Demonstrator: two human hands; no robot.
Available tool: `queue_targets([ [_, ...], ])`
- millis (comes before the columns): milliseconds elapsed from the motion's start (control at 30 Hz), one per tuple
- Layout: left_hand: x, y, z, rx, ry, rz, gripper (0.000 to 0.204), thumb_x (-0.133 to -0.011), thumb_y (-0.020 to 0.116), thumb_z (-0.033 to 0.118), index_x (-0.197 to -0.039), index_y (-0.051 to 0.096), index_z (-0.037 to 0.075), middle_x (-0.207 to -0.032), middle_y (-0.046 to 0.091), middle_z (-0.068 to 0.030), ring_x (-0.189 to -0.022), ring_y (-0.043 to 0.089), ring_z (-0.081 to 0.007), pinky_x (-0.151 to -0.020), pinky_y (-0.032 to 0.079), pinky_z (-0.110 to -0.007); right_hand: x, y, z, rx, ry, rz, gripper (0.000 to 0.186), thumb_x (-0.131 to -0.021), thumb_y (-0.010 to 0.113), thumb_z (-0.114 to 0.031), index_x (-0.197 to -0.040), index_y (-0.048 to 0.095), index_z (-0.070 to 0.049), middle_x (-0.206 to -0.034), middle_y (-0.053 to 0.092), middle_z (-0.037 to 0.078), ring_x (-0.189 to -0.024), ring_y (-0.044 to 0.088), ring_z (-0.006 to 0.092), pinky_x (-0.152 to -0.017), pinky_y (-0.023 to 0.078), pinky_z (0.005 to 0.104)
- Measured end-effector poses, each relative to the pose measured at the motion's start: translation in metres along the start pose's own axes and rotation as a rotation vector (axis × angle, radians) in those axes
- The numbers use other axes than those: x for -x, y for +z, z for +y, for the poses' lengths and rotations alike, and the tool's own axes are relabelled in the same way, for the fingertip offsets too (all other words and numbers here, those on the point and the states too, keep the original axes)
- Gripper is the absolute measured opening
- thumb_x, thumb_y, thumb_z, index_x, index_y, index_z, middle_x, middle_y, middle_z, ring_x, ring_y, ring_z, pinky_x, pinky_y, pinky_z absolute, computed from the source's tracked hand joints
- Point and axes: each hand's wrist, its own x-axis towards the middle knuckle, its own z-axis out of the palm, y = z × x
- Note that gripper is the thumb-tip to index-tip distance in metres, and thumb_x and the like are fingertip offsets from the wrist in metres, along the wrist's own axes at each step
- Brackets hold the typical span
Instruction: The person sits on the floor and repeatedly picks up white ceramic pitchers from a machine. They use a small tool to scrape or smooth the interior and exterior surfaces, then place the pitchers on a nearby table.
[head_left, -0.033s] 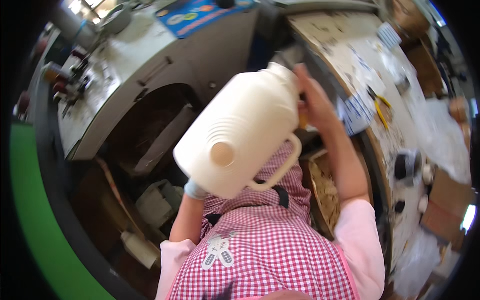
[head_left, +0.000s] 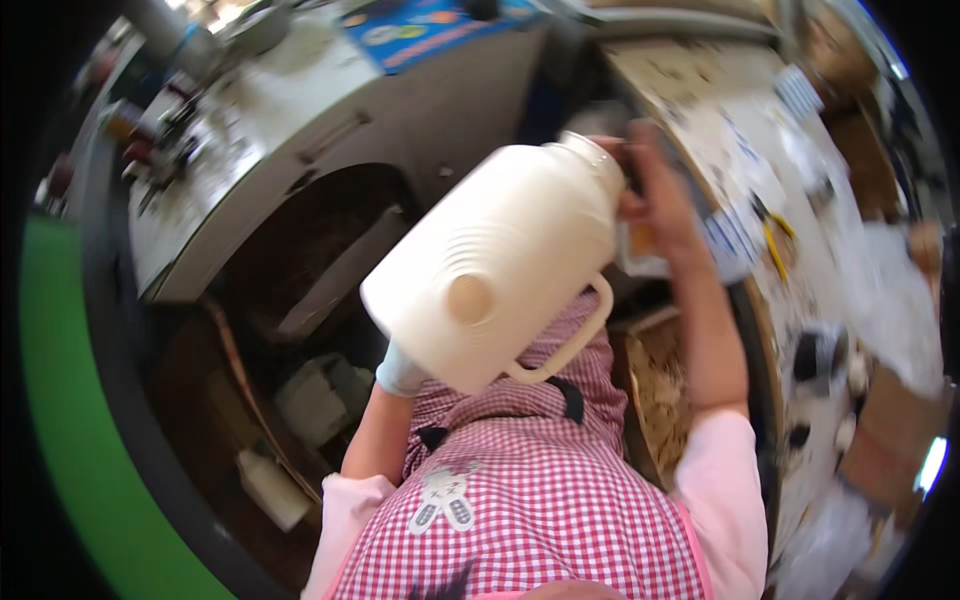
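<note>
A cream plastic jug (head_left: 500, 245) with a looped side handle, ribbed rings and a round tan spot is held tilted in front of my apron. Its neck points to the upper right. My left hand (head_left: 400, 373), in a pale glove, supports the jug at its lower end; the fingers are hidden behind it. My right hand (head_left: 657, 185) is bare and smeared by motion beside the neck. Some of its fingers pass near the mouth, but how they are bent, and whether they grip, does not show.
To my right runs a worktable (head_left: 690, 80) bearing yellow-handled pliers (head_left: 775, 245), clear plastic bags (head_left: 880, 290) and cardboard (head_left: 890, 435). A box of light brown scraps (head_left: 655, 400) stands below its edge. At left, a white counter (head_left: 300, 75) holds small bottles (head_left: 150, 140); a cream bottle (head_left: 270, 490) lies lower down.
The whole view has shifted slightly, so jug and surroundings sit farther right. My right hand has moved a little beside the jug's neck. My left hand keeps its place on the jug.
</note>
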Motion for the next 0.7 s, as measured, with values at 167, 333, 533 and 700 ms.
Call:
queue_targets([
  [167, -0.006, -0.067, 0.055, -0.402, 0.156, 0.49, 0.055, -0.096, 0.075, 0.019, -0.145, 0.057, 0.003, -0.141, 0.063, -0.0168, -0.128, 0.06, -0.0307, -0.107, 0.048, -0.044, -0.129, -0.244, 0.037, 1.471, -0.177, 0.663, 0.052, -0.107, 0.053, -0.035, -0.135, 0.058, 0.008, -0.125, 0.061, 0.035, -0.121, 0.051, 0.0483, -0.111, 0.038, 0.0556],
  [333, -0.007, -0.206, 0.178, -0.732, 0.481, 1.078, 0.047, -0.097, 0.071, 0.012, -0.142, 0.062, 0.004, -0.132, 0.067, -0.0209, -0.118, 0.067, -0.0317, -0.097, 0.055, -0.044, -0.125, -0.32, 0.064, 1.721, 0.225, 0.543, 0.044, -0.104, 0.053, -0.031, -0.129, 0.062, 0.005, -0.133, 0.059, 0.03, -0.122, 0.054, 0.0522, -0.107, 0.044, 0.0555],
  [533, -0.097, -0.414, 0.27, -0.896, 0.422, 1.186, 0.055, -0.096, 0.068, 0.037, -0.134, 0.064, -0.002, -0.124, 0.071, -0.0219, -0.108, 0.073, -0.0313, -0.09, 0.06, -0.04, -0.079, -0.123, 0.004, 1.503, -0.56, 0.555, 0.034, -0.105, 0.059, -0.022, -0.135, 0.066, -0.007, -0.144, 0.058, 0.018, -0.135, 0.053, 0.036, -0.116, 0.039, 0.0477],
  [700, -0.16, -0.513, 0.246, -1.031, 0.21, 1.113, 0.06, -0.094, 0.069, 0.039, -0.128, 0.066, -0.011, -0.108, 0.074, -0.0227, -0.1, 0.074, -0.0293, -0.082, 0.061, -0.04, -0.028, 0.03, -0.003, 1.172, -0.599, 0.223, 0.021, -0.102, 0.063, -0.01, -0.121, 0.071, -0.005, -0.135, 0.064, 0.013, -0.127, 0.059, 0.0326, -0.109, 0.046, 0.042],
])
